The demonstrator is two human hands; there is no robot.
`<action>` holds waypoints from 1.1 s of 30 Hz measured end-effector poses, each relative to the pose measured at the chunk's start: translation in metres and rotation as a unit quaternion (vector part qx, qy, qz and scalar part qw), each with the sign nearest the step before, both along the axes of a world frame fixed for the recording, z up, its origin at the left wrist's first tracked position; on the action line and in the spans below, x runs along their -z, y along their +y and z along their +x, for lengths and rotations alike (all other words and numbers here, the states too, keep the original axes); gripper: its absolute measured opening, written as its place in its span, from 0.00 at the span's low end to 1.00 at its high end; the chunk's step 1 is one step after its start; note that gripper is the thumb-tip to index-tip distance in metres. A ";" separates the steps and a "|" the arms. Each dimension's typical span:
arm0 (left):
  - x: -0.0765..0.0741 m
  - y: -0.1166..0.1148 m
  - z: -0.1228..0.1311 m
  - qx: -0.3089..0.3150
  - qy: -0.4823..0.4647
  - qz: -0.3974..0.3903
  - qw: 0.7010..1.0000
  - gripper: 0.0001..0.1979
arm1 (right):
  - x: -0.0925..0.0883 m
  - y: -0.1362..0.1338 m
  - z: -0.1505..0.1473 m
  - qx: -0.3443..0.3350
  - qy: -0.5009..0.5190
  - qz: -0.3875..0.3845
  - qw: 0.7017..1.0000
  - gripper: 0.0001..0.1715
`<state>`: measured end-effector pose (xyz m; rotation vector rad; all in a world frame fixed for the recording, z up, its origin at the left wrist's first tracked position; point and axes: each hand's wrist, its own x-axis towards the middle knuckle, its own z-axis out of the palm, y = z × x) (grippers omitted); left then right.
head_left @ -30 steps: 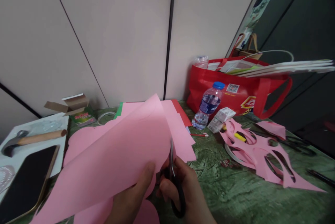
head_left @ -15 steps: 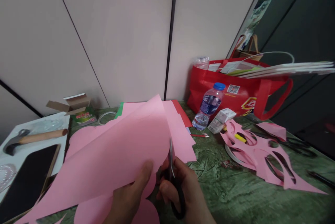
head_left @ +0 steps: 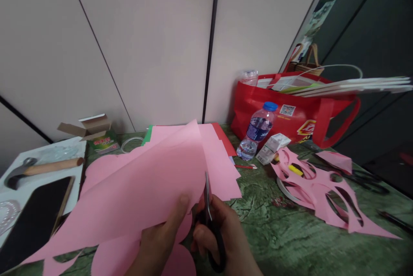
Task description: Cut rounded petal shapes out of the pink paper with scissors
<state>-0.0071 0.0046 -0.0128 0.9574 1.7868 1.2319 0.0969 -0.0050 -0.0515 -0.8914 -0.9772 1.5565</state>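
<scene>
A large sheet of pink paper [head_left: 138, 194] slants across the front of the table, its top corner raised. My left hand [head_left: 161, 237] is closed on its lower edge, thumb on top and fingers hidden underneath. In my right hand [head_left: 226, 233] is a pair of black-handled scissors [head_left: 217, 241], my fingers through the loops. The blades point up and away, at the sheet's right edge, a little right of my left thumb. Beneath the raised sheet lie rounded pink cut-outs [head_left: 177, 263], and further back a stack of pink sheets [head_left: 222, 172].
Right of my hands lies a pink paper offcut [head_left: 325, 194] full of holes. Behind it stand a water bottle [head_left: 256, 131], a small white box [head_left: 272, 147] and a red bag [head_left: 280, 108]. At left are a hammer [head_left: 45, 167], a phone [head_left: 37, 220] and an open carton [head_left: 101, 138].
The scissors and my right hand have shifted slightly left and down along the paper's edge. The sheet's raised corner sits a little lower. My left hand keeps its hold.
</scene>
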 end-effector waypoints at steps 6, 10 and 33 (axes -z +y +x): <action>-0.002 0.000 -0.002 0.044 0.035 -0.048 0.997 0.14 | 0.001 -0.001 -0.001 -0.002 -0.005 0.024 1.000 0.20; -0.002 0.000 -0.002 0.020 0.051 -0.020 0.998 0.14 | 0.000 -0.001 -0.003 0.004 0.008 0.016 1.000 0.20; -0.002 0.000 -0.001 0.034 -0.010 -0.022 0.999 0.11 | 0.001 0.007 0.009 -0.005 0.021 0.029 0.999 0.31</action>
